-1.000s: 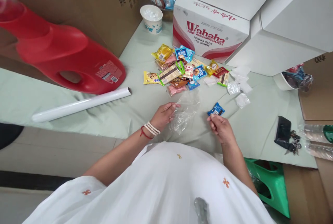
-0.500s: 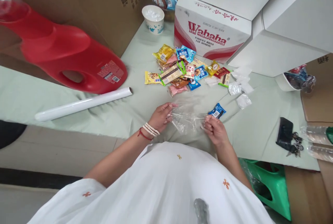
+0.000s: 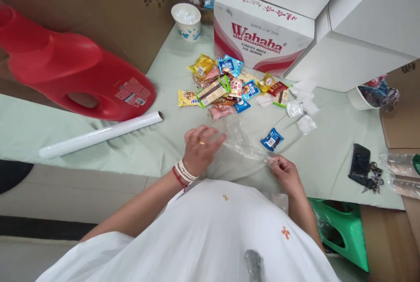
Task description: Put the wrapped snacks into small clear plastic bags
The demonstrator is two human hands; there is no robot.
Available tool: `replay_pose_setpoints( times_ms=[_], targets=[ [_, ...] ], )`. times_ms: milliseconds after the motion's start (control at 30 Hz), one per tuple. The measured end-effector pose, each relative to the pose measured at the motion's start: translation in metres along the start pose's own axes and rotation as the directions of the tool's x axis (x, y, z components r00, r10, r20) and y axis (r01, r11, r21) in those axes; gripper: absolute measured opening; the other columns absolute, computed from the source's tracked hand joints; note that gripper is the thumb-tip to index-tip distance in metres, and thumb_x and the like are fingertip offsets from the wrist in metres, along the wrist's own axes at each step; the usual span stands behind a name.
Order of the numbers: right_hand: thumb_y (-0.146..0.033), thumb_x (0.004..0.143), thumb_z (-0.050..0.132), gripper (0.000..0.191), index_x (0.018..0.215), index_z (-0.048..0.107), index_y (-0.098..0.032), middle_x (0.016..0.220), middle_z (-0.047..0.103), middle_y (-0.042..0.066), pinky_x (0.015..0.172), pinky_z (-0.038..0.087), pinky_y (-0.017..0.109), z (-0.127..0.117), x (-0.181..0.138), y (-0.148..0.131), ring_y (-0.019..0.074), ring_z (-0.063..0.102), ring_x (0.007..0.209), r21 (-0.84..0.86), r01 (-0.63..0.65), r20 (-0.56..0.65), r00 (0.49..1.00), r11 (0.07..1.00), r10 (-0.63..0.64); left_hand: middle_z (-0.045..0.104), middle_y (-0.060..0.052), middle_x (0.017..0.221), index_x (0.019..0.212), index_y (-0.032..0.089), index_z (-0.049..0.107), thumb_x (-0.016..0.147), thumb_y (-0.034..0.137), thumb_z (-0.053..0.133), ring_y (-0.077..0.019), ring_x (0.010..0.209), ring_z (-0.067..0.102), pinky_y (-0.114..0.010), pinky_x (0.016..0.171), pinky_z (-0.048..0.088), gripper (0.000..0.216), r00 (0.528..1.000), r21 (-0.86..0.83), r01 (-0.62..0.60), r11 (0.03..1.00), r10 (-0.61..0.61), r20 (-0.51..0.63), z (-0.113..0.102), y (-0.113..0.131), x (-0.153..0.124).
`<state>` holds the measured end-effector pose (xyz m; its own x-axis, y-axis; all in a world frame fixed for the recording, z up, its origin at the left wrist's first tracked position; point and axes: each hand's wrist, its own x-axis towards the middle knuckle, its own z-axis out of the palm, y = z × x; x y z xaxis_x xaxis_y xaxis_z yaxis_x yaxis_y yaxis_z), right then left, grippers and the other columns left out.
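My right hand [image 3: 286, 174] pinches one end of a thin clear plastic bag [image 3: 241, 137] between thumb and fingers. The bag stretches leftward over the table in loose wrinkles. At its other side is my left hand [image 3: 202, 148], fingers spread and slightly blurred, beside the plastic without gripping it. A small blue snack packet [image 3: 272, 139] lies just beyond my right hand. Past the bag sits a heap of wrapped snacks [image 3: 218, 85] in yellow, pink, blue and green-edged wrappers. Several folded clear plastic pieces [image 3: 306, 124] lie to the heap's right.
At left are a big red jug [image 3: 98, 78] and a white roll [image 3: 101, 134]. Behind the snacks stand a Wahaba-style printed carton [image 3: 262, 39] and a paper cup [image 3: 187, 24]. On the right lie a black case [image 3: 358, 165] with keys, and a tipped cup [image 3: 361, 98]. A green stool [image 3: 356, 234] stands below.
My left hand has let go of the plastic bag and opened, shifting slightly left. My right hand, still pinching the bag, has moved right and nearer to me.
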<state>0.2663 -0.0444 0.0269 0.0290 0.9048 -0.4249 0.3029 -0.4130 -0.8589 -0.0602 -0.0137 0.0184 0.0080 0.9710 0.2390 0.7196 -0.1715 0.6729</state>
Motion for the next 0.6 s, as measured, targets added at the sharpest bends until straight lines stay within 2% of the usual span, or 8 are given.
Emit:
replay_pose_setpoints(
  times_ms=[100,233,267,300,367,467,533,600],
  targets=[
    [-0.056,0.087,0.070,0.037,0.080,0.070,-0.019,0.063,0.056,-0.001,0.056,0.036,0.026,-0.008,-0.007,0.002,0.0133,0.045,0.058,-0.181,0.136,0.072,0.990,0.974,-0.124,0.073,-0.009,0.128,0.102,0.033,0.076,0.088,0.009,0.055,-0.0318,0.137,0.054,-0.059,0.118,0.024,0.035,0.946,-0.071,-0.165,0.984,0.178,0.270,0.002,-0.006,0.006],
    [-0.051,0.090,0.067,0.032,0.088,0.077,-0.021,0.079,0.072,0.004,0.064,0.047,0.030,-0.044,-0.014,0.003,0.0184,0.061,0.068,-0.342,0.220,0.313,0.943,0.914,-0.111,0.071,-0.012,0.135,0.131,0.031,0.067,0.076,0.008,0.056,-0.0362,0.145,0.049,-0.070,0.120,0.010,0.060,0.894,-0.019,-0.143,0.989,0.138,0.427,-0.007,-0.027,0.016],
    [-0.052,0.091,0.067,0.033,0.091,0.078,-0.022,0.083,0.074,0.005,0.066,0.049,0.031,-0.053,-0.013,0.000,0.0193,0.063,0.071,-0.346,0.218,0.333,0.938,0.912,-0.098,0.068,-0.012,0.141,0.138,0.030,0.062,0.074,0.010,0.057,-0.0368,0.147,0.046,-0.072,0.121,0.008,0.067,0.875,0.002,-0.139,0.990,0.121,0.470,-0.010,-0.031,0.017],
    [-0.054,0.092,0.066,0.034,0.094,0.078,-0.022,0.086,0.075,0.005,0.067,0.050,0.031,-0.060,-0.011,-0.004,0.0199,0.064,0.073,-0.343,0.209,0.313,0.945,0.916,-0.099,0.064,-0.013,0.147,0.144,0.028,0.057,0.074,0.013,0.057,-0.0371,0.150,0.043,-0.072,0.121,0.008,0.072,0.850,0.015,-0.137,0.990,0.110,0.515,-0.013,-0.034,0.018],
    [-0.056,0.094,0.062,0.038,0.099,0.077,-0.022,0.090,0.075,0.006,0.070,0.051,0.031,-0.062,0.001,-0.017,0.0200,0.065,0.076,-0.337,0.203,0.179,0.973,0.920,-0.149,0.055,-0.013,0.156,0.150,0.026,0.050,0.074,0.017,0.055,-0.0364,0.153,0.038,-0.072,0.122,0.006,0.077,0.809,0.021,-0.128,0.992,0.092,0.581,-0.015,-0.036,0.017],
    [-0.054,0.094,0.061,0.039,0.107,0.076,-0.021,0.103,0.075,0.008,0.076,0.050,0.032,-0.028,0.030,-0.038,0.0202,0.065,0.082,-0.374,0.239,0.011,0.967,0.896,-0.253,0.052,-0.011,0.160,0.147,0.024,0.052,0.076,0.021,0.051,-0.0343,0.156,0.035,-0.072,0.123,0.002,0.070,0.796,0.012,-0.120,0.993,0.089,0.599,-0.011,-0.034,0.012],
    [-0.048,0.088,0.066,0.039,0.112,0.075,-0.019,0.101,0.075,0.009,0.078,0.050,0.032,0.008,0.051,-0.045,0.0208,0.065,0.081,-0.421,0.249,0.009,0.963,0.872,-0.271,0.053,-0.011,0.158,0.142,0.024,0.055,0.083,0.026,0.052,-0.0336,0.156,0.035,-0.071,0.123,0.001,0.060,0.808,0.018,-0.124,0.992,0.091,0.582,-0.007,-0.032,0.009],
    [-0.041,0.084,0.067,0.032,0.105,0.075,-0.018,0.089,0.074,0.007,0.075,0.048,0.032,0.038,0.067,-0.044,0.0204,0.064,0.076,-0.447,0.252,0.057,0.965,0.858,-0.254,0.053,-0.013,0.159,0.143,0.024,0.055,0.089,0.037,0.054,-0.0348,0.155,0.036,-0.073,0.123,-0.001,0.055,0.819,0.051,-0.147,0.988,0.092,0.566,-0.005,-0.033,0.004]
  ],
)
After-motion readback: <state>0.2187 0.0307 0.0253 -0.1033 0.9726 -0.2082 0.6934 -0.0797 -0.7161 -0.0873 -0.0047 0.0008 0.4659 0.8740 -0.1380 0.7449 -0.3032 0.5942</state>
